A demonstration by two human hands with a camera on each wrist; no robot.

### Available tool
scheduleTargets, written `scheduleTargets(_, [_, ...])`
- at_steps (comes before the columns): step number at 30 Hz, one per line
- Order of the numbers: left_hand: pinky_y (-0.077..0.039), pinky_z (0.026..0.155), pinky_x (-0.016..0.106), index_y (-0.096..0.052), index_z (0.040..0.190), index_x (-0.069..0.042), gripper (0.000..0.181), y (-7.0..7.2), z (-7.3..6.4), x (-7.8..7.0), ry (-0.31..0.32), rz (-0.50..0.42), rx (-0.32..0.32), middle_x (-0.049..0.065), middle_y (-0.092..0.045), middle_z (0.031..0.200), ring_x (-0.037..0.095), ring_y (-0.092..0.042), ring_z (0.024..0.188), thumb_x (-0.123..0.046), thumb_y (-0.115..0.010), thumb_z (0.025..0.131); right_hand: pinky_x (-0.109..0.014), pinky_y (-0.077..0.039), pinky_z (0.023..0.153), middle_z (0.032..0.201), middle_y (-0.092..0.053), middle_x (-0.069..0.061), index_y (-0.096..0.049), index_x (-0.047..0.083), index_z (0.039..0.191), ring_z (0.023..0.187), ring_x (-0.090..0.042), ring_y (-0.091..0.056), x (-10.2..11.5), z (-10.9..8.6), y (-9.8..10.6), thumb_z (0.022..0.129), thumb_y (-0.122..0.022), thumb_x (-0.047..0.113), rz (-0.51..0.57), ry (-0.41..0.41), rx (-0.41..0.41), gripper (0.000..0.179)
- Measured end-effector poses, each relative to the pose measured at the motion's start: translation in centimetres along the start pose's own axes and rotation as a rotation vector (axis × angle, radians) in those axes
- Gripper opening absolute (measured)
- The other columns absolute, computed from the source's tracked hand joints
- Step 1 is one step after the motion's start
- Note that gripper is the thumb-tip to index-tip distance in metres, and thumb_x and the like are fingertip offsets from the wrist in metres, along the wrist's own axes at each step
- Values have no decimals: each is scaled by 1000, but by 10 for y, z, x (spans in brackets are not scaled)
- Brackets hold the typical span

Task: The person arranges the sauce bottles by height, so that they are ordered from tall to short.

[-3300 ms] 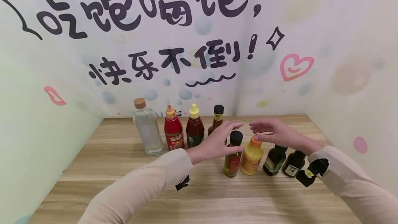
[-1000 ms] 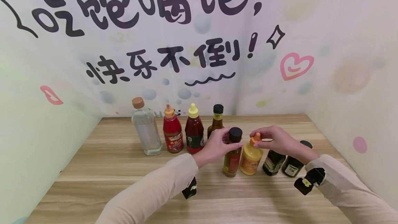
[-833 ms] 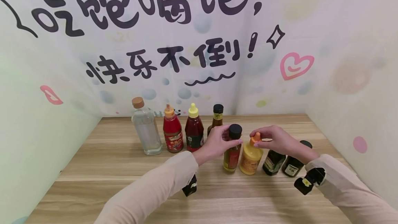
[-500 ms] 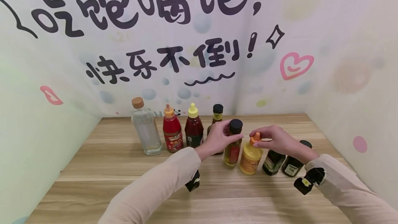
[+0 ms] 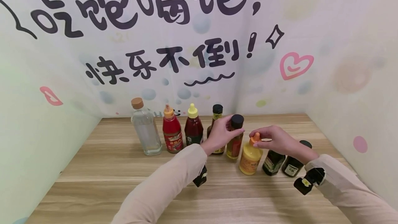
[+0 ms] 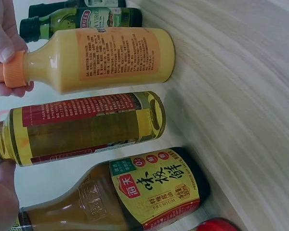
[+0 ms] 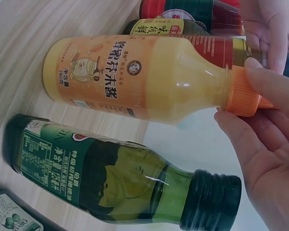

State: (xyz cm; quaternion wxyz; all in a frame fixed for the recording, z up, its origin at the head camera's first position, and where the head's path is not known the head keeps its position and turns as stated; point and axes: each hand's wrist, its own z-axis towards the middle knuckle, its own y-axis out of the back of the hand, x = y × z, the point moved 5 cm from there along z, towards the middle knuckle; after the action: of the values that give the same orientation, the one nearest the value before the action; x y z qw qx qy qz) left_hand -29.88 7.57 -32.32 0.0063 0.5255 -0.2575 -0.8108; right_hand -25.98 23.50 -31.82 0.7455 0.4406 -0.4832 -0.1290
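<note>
My left hand (image 5: pixel 219 132) grips a slim oil bottle (image 5: pixel 234 144) with a black cap, fingers and thumb round it just below the cap. Golden oil and a red label on this oil bottle (image 6: pixel 82 127) show in the left wrist view; I cannot tell whether its base touches the table. Just to its right stands a yellow honey mustard squeeze bottle (image 5: pixel 250 158), upright on the wood. Thumb and fingers of my right hand (image 5: pixel 275 141) pinch its orange cap (image 7: pixel 243 91). A soy sauce bottle (image 6: pixel 149 187) is close by on the oil bottle's left.
Left of the soy sauce stand a dark red squeeze bottle (image 5: pixel 194 129) with a yellow tip, a ketchup bottle (image 5: pixel 172 132) and a clear glass bottle (image 5: pixel 146 132). Two dark green bottles, one (image 5: pixel 273 163) nearer and another (image 5: pixel 292 165), stand to the right. A printed cloth wall (image 5: pixel 199 92) closes the back.
Both hands have closed in on their bottles. The left hand has carried the oil bottle toward the back, beside the soy sauce. The right hand stays on the mustard bottle's cap.
</note>
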Motion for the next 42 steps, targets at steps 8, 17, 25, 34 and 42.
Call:
scheduleTargets(8, [-46,77,19,-56,114,-6,38,-6,7,1,19,19,-8,6,-61,106,11,-58,90,-18,-67,79,-37,-49,77,98,-63,-9,-61,1,105,94,-26,-59,-5,1,-1,80,-66,15,14,-20,12,29])
scheduleTargets(17, [-46,70,17,-59,106,-5,31,-13,14,9,-6,47,-62,5,-64,96,9,-56,78,-15,-68,78,-37,-49,77,97,-63,-8,-61,1,105,92,-24,-59,-4,0,0,80,-66,14,7,-19,11,29])
scheduleTargets(25, [-45,66,17,-60,102,-5,29,-19,15,18,-8,52,-120,4,-63,91,8,-55,74,-15,-70,77,-37,-49,76,98,-63,-11,-61,-1,105,91,-25,-60,-2,0,-1,80,-65,17,13,2,1,31])
scheduleTargets(34, [-44,64,16,-60,100,-4,27,-21,16,19,-35,29,-139,4,-64,88,7,-54,71,-12,-70,76,-38,-49,76,97,-63,-10,-61,0,105,92,-26,-60,-1,0,0,80,-65,17,18,-5,2,31])
scheduleTargets(42, [-46,67,18,-59,103,-5,30,-20,18,21,5,2,-147,4,-63,91,8,-55,74,-15,-69,77,-39,-48,77,100,-62,-13,-61,-1,105,94,-29,-59,-1,-1,0,80,-65,16,26,-20,1,31])
